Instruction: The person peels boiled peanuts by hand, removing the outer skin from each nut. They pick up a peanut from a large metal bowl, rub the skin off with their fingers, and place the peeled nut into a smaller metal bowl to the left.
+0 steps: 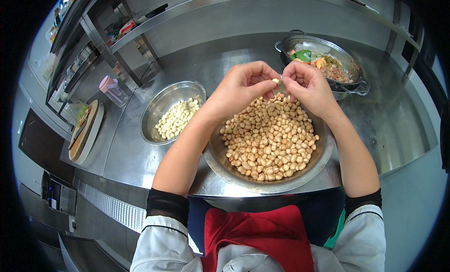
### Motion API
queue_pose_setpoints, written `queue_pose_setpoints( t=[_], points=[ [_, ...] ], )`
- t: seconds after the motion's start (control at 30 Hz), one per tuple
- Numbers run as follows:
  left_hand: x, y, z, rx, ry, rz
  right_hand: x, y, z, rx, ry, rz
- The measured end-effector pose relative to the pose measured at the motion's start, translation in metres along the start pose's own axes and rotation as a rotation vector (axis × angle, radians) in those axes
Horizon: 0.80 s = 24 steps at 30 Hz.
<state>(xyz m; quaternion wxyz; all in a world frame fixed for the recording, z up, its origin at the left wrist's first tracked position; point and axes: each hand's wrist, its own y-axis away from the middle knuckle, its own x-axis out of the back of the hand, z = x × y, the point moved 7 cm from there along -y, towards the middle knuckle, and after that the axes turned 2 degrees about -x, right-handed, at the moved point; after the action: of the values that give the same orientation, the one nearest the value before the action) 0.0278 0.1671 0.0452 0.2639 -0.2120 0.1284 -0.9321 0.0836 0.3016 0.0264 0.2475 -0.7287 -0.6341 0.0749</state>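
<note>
Above the far rim of a wide steel basin [269,186], my left hand [246,80] pinches one pale nut [276,81] between thumb and forefinger. My right hand [309,84] meets it from the other side, its thumb and fingertips pinched together at the nut; a brownish bit of skin shows there. Many nuts in tan skins [272,145] fill the bottom of the basin. Left of the basin, a smaller steel bowl [149,126] holds pale, skinless nuts [177,118], partly hidden by my left forearm.
Behind my right hand, a two-handled steel pot [355,68] holds food scraps. A lidded plastic cup [113,91] and a round wooden board [84,131] with a knife [79,133] stand at the left. A steel shelf [225,2] spans the back of the steel table [130,159].
</note>
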Motion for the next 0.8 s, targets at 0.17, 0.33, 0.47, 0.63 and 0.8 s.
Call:
queue_pose_setpoints(
  t=[0.17,0.33,0.47,0.63,0.8],
  points=[
    [0.0021,-0.0005,-0.0017,-0.006,0.030,0.005,-0.0037,0.0015,-0.0038,-0.025,-0.051,-0.012],
    [0.0051,-0.0022,-0.0028,-0.041,-0.042,0.050,-0.0036,0.0015,-0.0046,-0.040,-0.056,-0.023],
    [0.0031,-0.0014,0.0002,-0.056,-0.141,0.061,-0.0028,0.0002,-0.0010,0.001,0.024,0.011],
    [0.0023,-0.0003,0.0020,-0.044,-0.196,0.058,-0.0026,-0.0002,-0.0009,0.022,0.094,0.025],
    [0.0013,-0.0007,0.0004,-0.029,-0.162,0.038,-0.0021,0.0005,-0.0043,0.048,0.113,0.029]
  ],
)
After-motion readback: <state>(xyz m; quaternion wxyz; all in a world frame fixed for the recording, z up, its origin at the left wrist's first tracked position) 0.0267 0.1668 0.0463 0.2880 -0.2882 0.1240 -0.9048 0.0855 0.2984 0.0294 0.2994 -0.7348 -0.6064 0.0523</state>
